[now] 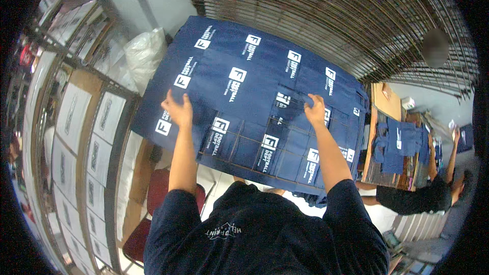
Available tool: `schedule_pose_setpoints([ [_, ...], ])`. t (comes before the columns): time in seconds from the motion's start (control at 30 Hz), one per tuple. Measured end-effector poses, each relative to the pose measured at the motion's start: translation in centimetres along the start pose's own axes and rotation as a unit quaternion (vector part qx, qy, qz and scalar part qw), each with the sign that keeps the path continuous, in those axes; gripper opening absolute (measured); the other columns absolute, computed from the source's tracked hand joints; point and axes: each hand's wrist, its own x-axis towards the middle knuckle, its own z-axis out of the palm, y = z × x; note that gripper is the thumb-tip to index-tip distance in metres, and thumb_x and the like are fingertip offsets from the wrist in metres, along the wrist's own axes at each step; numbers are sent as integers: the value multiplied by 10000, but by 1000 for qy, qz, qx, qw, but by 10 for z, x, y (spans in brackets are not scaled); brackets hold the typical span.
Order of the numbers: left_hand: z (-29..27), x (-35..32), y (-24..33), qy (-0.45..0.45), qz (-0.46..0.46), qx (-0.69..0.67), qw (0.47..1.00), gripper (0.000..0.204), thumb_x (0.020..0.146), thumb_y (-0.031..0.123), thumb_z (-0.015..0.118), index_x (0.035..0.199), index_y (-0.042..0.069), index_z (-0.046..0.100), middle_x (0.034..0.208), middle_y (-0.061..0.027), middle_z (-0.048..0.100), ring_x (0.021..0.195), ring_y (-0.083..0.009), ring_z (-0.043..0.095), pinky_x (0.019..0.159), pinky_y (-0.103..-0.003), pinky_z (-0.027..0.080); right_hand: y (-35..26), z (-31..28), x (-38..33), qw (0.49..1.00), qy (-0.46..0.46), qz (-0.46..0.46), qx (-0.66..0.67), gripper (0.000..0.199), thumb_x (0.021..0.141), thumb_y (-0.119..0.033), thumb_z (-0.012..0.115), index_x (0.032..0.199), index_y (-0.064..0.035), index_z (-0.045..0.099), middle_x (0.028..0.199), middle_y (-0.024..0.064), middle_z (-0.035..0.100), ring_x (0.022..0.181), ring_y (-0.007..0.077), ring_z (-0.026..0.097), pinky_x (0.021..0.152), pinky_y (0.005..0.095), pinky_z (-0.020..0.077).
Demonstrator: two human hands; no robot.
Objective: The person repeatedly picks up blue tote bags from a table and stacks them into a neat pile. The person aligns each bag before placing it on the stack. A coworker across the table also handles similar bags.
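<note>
A wide wire drying rack lies before me, covered with flat navy fabric pieces (pixel 211 89) that look like tote bags, printed in white. Over the left part of them is my left hand (pixel 178 111), its thumb and index finger spread apart. My right hand (pixel 316 111) is over the right part, fingers bent and the thumb standing off from them. I make out nothing held in either hand. Whether the fingertips touch the cloth I cannot tell. Between the hands the cloth looks darker and its print is partly broken up. Thin wires (pixel 244 165) cross the nearer pieces.
Stacked wire rack tiers (pixel 305 5) rise behind the fabric. White labelled boxes (pixel 71 114) line the left shelving, beside a white plastic sack (pixel 144 53). A dark red chair (pixel 158 188) stands low left. To the right, a person in black (pixel 417 196) is near more navy bags (pixel 400 145).
</note>
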Motion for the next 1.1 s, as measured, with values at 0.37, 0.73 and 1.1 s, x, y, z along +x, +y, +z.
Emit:
schedule_pose_setpoints([
  [0.37,-33,-151,5,-144,126,-72,979,374,779,175,669,1110,35,566,854,-70,442,733,-190,431,636,-311,376,190,-117,-119,933,240,241,120,294,719,-67,631,1012,-47,612,912,124,637,800,217,607,759,320,473],
  [0.73,-68,-300,62,-315,234,-104,914,361,770,103,661,1096,-13,559,791,-42,407,621,-130,377,556,-246,339,374,-247,-145,893,179,379,-162,390,724,-192,623,1090,-76,551,1004,129,597,953,334,562,785,424,466],
  [1.1,-138,-412,143,-342,220,46,913,287,713,49,649,990,2,591,710,-112,528,630,-241,468,574,-338,394,476,-183,-21,907,70,320,-264,513,765,-209,601,1245,-120,444,1123,121,558,1131,287,471,970,538,290],
])
